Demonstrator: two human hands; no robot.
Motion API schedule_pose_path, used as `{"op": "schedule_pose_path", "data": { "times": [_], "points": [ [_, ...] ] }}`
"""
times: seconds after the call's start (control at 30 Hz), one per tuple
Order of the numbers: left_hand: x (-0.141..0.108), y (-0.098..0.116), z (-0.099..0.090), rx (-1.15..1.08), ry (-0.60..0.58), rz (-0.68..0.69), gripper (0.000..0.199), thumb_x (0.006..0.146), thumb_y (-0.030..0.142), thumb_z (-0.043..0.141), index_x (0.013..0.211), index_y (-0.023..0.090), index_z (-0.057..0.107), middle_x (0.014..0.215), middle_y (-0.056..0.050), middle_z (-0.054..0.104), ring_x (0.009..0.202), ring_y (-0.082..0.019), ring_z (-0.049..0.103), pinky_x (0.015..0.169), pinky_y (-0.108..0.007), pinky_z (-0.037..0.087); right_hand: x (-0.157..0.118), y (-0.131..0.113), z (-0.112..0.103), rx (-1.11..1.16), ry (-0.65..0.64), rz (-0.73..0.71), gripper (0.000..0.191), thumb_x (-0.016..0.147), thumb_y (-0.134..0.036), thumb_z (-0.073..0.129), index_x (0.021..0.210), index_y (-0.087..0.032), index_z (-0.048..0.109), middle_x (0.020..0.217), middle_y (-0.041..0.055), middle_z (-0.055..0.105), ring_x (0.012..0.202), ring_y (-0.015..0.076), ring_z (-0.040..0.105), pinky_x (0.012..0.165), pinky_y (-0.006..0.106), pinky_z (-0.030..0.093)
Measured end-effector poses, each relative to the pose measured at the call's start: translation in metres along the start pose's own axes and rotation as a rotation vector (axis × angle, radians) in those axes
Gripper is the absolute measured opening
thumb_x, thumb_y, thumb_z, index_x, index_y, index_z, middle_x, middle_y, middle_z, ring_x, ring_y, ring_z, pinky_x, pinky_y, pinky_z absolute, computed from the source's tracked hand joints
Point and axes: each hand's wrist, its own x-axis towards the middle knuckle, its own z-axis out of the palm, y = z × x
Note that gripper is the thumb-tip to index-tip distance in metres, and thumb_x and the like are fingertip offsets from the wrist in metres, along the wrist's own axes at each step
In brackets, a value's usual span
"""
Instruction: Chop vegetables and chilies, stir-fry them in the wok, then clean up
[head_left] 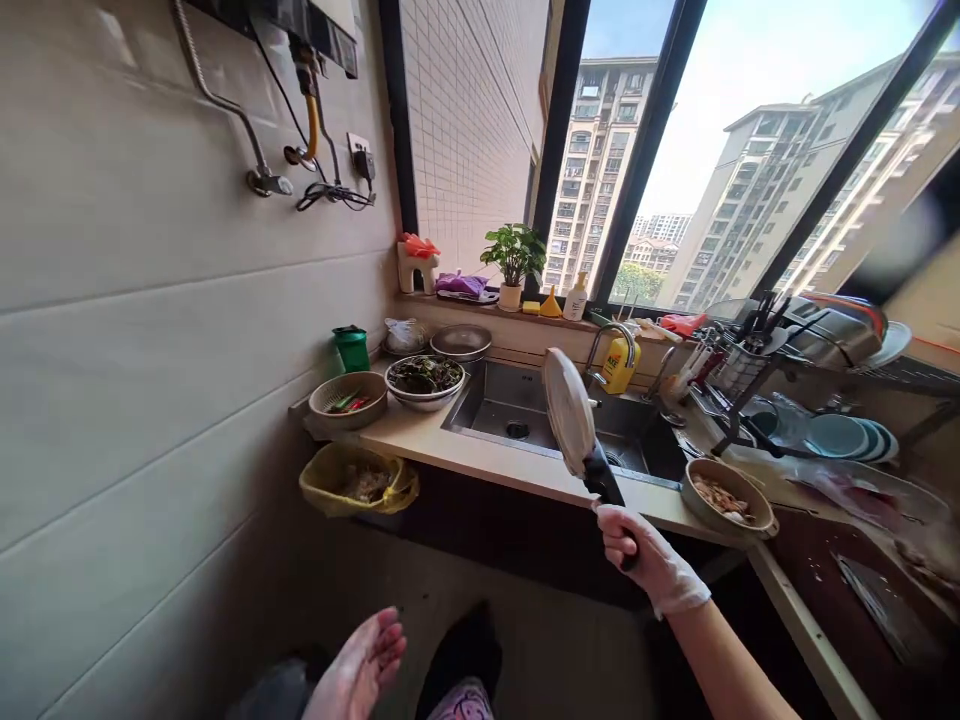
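Note:
My right hand [634, 555], in a thin see-through glove, is wrapped round the black handle of a frying pan [568, 410]. The pan is raised and tilted nearly on edge, its pale round side showing in front of the sink [495, 432]. Low in the view, my left hand [360, 668] hangs open above the floor with its fingers stretched out, touching nothing. Behind the pan stand the curved faucet [600, 350] and a yellow bottle [619, 364].
Left of the sink are a bowl of dark leafy greens [426, 377], a beige basket [330, 408] with peppers and a yellow-lined bin [322, 485]. On the right are a bowl of meat pieces [724, 497], a crowded dish rack [757, 385] and a cleaver [874, 600] on a board.

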Motion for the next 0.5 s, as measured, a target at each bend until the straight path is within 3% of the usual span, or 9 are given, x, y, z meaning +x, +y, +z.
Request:
{"op": "schedule_pose_path", "data": {
  "times": [0.13, 0.23, 0.3, 0.37, 0.5],
  "points": [
    [0.094, 0.053, 0.127, 0.172, -0.203, 0.083, 0.024, 0.074, 0.024, 0.067, 0.094, 0.014, 0.061, 0.078, -0.005, 0.067, 0.07, -0.014, 0.064, 0.064, -0.023, 0.049, 0.141, -0.015, 0.016, -0.25, 0.163, 0.07, 0.025, 0.068, -0.03, 0.061, 0.062, -0.019, 0.04, 0.052, -0.009, 0.037, 0.04, 0.0016, 0.028, 0.038, 0.015, 0.028],
    [0.14, 0.082, 0.203, 0.325, -0.336, 0.056, 0.032, 0.071, 0.036, 0.07, 0.092, 0.014, 0.06, 0.078, -0.004, 0.065, 0.07, -0.014, 0.063, 0.063, -0.024, 0.046, 0.228, -0.02, 0.022, -0.404, 0.248, 0.214, 0.022, 0.077, -0.024, 0.059, 0.062, -0.018, 0.043, 0.05, -0.0087, 0.039, 0.038, 0.0027, 0.031, 0.037, 0.017, 0.03],
    [0.162, 0.089, 0.235, 0.414, -0.384, 0.015, 0.038, 0.067, 0.043, 0.071, 0.09, 0.015, 0.058, 0.075, -0.002, 0.063, 0.067, -0.013, 0.061, 0.062, -0.024, 0.043, 0.272, -0.019, 0.023, -0.522, 0.282, 0.334, 0.019, 0.084, -0.027, 0.057, 0.071, -0.014, 0.052, 0.057, -0.0063, 0.048, 0.043, 0.0039, 0.04, 0.041, 0.017, 0.036],
    [0.18, 0.088, 0.255, 0.483, -0.439, -0.042, 0.045, 0.064, 0.05, 0.072, 0.089, 0.016, 0.057, 0.075, -0.002, 0.062, 0.067, -0.013, 0.06, 0.062, -0.024, 0.042, 0.301, -0.016, 0.019, -0.624, 0.305, 0.443, 0.019, 0.088, -0.031, 0.056, 0.086, -0.012, 0.058, 0.072, -0.0021, 0.057, 0.054, 0.0061, 0.051, 0.049, 0.02, 0.045],
    [0.207, 0.076, 0.271, 0.601, -0.511, -0.252, 0.055, 0.056, 0.06, 0.072, 0.09, 0.021, 0.055, 0.078, 0.0, 0.061, 0.071, -0.013, 0.059, 0.066, -0.024, 0.044, 0.321, -0.005, 0.008, -0.75, 0.369, 0.554, 0.024, 0.089, -0.034, 0.055, 0.1, -0.012, 0.059, 0.091, 0.0026, 0.062, 0.072, 0.0121, 0.06, 0.061, 0.027, 0.052]
  ]
}}
